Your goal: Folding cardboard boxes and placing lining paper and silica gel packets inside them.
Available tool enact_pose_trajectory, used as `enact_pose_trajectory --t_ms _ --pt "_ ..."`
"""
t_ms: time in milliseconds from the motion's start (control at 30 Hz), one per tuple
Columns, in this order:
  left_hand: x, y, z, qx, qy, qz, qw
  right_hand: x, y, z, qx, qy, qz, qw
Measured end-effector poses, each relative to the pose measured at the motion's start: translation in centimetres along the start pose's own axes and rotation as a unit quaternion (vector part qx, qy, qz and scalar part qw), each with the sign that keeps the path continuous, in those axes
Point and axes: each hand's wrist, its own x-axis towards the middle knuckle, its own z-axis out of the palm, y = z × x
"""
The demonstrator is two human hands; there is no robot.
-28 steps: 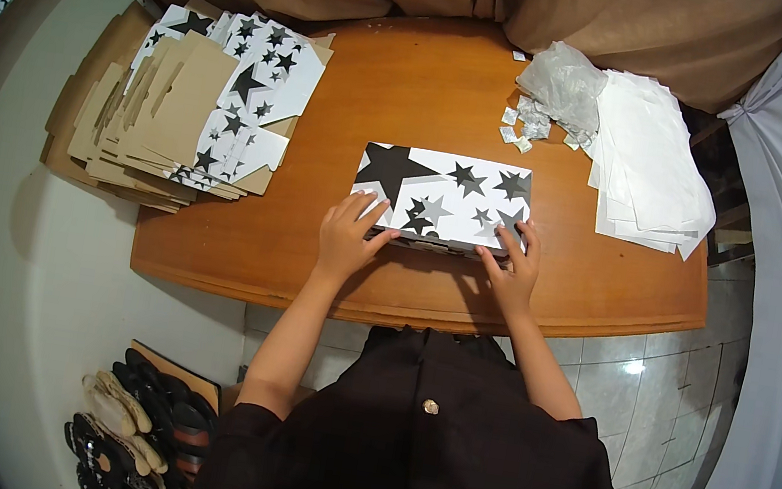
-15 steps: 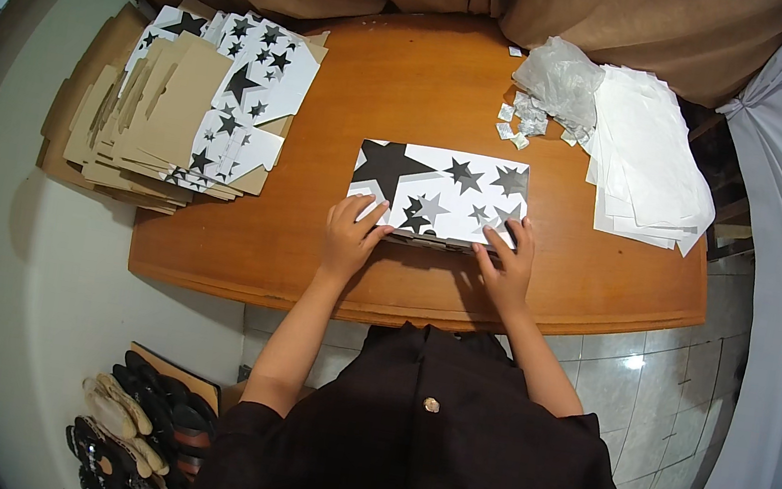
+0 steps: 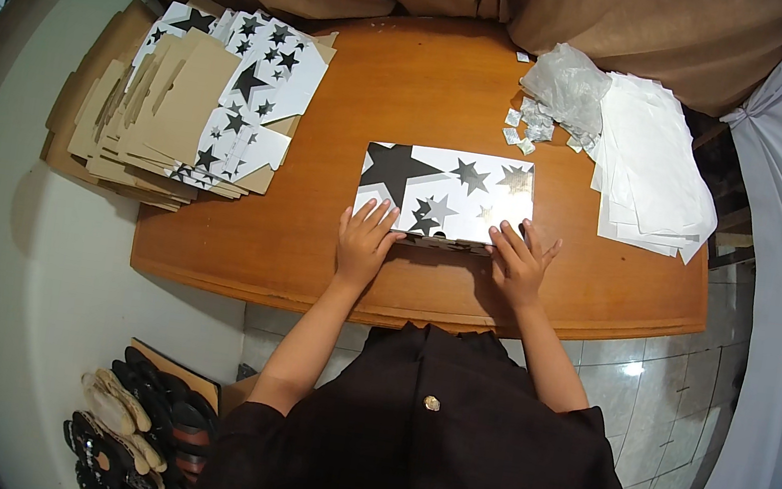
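Observation:
A closed white cardboard box (image 3: 460, 189) with black and grey stars lies on the wooden table in front of me. My left hand (image 3: 366, 239) rests on its near left corner, fingers stretched over the lid. At the near right corner lies my right hand (image 3: 518, 264), its fingers spread on the lid and the side edge. Neither hand is wrapped round the box. The lid sits flat, and a strip of the starred front face shows between my hands.
Flattened brown and starred cartons (image 3: 175, 101) are piled at the table's left. At the right lie white paper sheets (image 3: 652, 172), a crumpled clear plastic bag (image 3: 569, 84) and several small white packets (image 3: 511, 135). Shoes (image 3: 131, 428) stand on the floor at lower left.
The fingers of both hands have straightened and spread out over the near corners of the box. The box appears slightly farther right, as does most of the scene.

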Motion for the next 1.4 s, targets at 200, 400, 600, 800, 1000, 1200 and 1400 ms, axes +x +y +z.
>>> enact_pose_trajectory --t_ms 200,400,600,800,1000,1200,1400 --pt "-0.3 0.0 0.1 -0.011 0.012 -0.01 1.0 2.1 -4.1 -1.4 0.13 -0.045 -0.013 0.99" --pt "-0.1 0.3 0.0 -0.012 0.009 -0.021 1.0 2.2 -5.8 1.0 0.124 -0.032 -0.068 0.989" --pt "-0.1 0.4 -0.1 -0.019 0.008 -0.031 0.999 2.1 -5.6 2.0 0.118 -0.029 -0.075 0.99" --pt "-0.1 0.4 -0.2 -0.022 0.011 -0.029 0.999 1.9 -5.6 2.0 0.112 -0.024 -0.078 0.99" --pt "-0.2 0.2 -0.1 -0.025 0.011 -0.028 0.999 4.0 -6.8 0.7 0.1 -0.055 0.003 0.994" --pt "0.2 0.4 0.2 -0.033 0.013 -0.026 0.999 4.5 -5.1 1.0 0.079 -0.086 -0.026 0.993" --pt "-0.6 0.1 -0.9 -0.003 -0.02 -0.039 0.999 8.8 -0.7 -1.3 0.225 -0.18 0.017 0.957"
